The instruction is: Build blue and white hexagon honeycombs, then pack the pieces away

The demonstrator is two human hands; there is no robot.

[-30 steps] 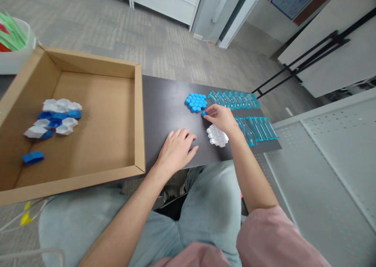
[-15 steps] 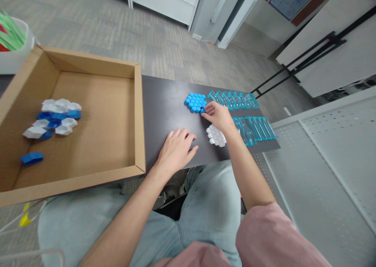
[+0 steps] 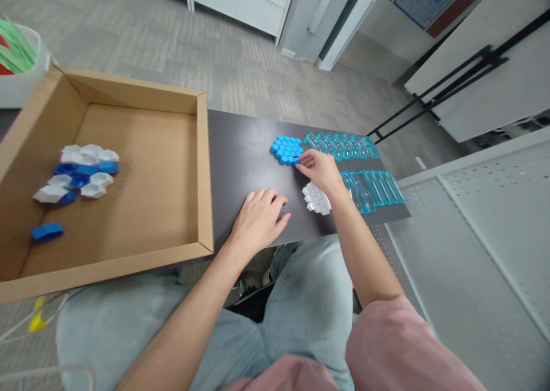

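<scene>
Flat on the dark table, my left hand (image 3: 260, 216) rests with its fingers spread and nothing in it. My right hand (image 3: 317, 166) has its fingers drawn together at the lower right corner of a honeycomb cluster of blue hexagonal pieces (image 3: 286, 149), gripping one piece at that corner; the fingers partly hide it. Just below this hand lies a cluster of white hexagonal pieces (image 3: 316, 197), its right side partly covered by my wrist.
A cardboard box (image 3: 205, 173) fills the table's left side, with loose white hexagonal pieces (image 3: 50, 194) and blue ones (image 3: 47, 231) inside. Two rows of clear teal-edged parts stand at right, one farther (image 3: 356, 147), one nearer (image 3: 380, 189). A white planter (image 3: 26, 90) sits far left.
My right hand has barely shifted at the blue cluster's corner, and the dark gap showing there in the corner piece is less visible. My left hand has not moved.
</scene>
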